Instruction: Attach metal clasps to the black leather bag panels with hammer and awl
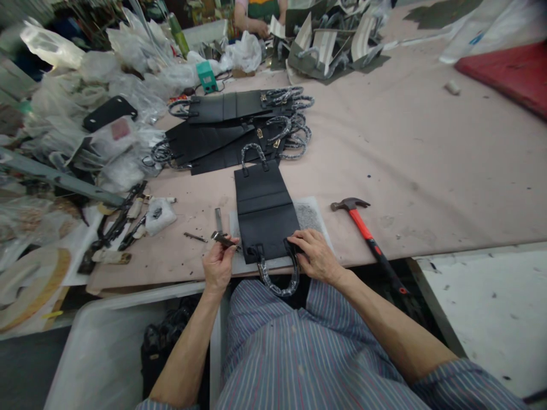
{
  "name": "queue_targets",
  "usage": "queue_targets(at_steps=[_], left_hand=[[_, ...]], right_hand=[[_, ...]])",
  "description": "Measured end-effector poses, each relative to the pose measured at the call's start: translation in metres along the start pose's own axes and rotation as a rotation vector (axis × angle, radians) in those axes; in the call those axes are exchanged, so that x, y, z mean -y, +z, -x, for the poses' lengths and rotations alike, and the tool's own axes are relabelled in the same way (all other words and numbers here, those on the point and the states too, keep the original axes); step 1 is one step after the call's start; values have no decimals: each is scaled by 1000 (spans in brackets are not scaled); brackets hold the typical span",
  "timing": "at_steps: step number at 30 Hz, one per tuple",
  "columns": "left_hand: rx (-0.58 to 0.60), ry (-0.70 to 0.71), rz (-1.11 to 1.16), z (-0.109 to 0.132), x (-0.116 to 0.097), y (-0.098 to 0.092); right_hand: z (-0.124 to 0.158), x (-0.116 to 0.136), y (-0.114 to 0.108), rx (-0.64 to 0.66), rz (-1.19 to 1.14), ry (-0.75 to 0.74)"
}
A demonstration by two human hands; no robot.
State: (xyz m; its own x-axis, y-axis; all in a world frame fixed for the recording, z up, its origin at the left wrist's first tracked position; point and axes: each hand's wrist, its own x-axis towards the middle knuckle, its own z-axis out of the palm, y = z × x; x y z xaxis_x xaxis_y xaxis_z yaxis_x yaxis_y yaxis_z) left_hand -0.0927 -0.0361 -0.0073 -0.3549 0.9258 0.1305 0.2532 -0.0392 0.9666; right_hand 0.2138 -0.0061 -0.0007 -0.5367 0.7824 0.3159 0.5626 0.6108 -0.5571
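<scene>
No legible text, label, brand or number found. Blue printing on the white plastic sheet (471, 39) near the far right corner of the bench (427, 171) is too blurred to read.

Shirt (299, 347) was loose, blue-grey, with thin red and pale stripes. Sleeves (465, 387) of same cloth were bunched near elbows. Left hand (217, 265), right hand (317, 257) were bare.

light: bright, even, indoor | shadows: soft, faint | edges: stretched, curved, slightly blurred at left
</scene>
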Motion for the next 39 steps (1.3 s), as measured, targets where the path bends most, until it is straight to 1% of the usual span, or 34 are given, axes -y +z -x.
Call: queue_targets(at_steps=[3,7,12,15,16,18,21,23,25,28,31,39], left_hand=[[42,5,-7,-1,-6,-2],[59,-15,7,-11,-11,-4],[81,-76,1,-20,-9,-16],[88,-40,-26,-19,-15,-18],[89,-13,-28,-18,-19,-15],[100,40,-16,-14,-28,-3],[183,80,14,-6,-35,23],[236,75,18,-1,-33,38],[246,67,8,3,-25,48],[212,40,15,6,-13,52],[185,11,41,8,-8,52],[182,47,26,11,-19,57]], right_hand=[[0,0,0,-6,-3,2],[0,0,0,-11,-9,6],[0,0,1,-16,-6,10],[1,-1,1,-17,-9,13],[1,-1,1,-19,-8,14],[1,-1,2,-23,-8,14],[1,-1,2,-27,-9,13],[1,-1,2,-28,-6,12],[0,0,1,-27,-1,11],[-1,0,0,-22,0,13],[-1,1,-1,-15,-6,21],[-2,2,-2,-15,-26,24]])
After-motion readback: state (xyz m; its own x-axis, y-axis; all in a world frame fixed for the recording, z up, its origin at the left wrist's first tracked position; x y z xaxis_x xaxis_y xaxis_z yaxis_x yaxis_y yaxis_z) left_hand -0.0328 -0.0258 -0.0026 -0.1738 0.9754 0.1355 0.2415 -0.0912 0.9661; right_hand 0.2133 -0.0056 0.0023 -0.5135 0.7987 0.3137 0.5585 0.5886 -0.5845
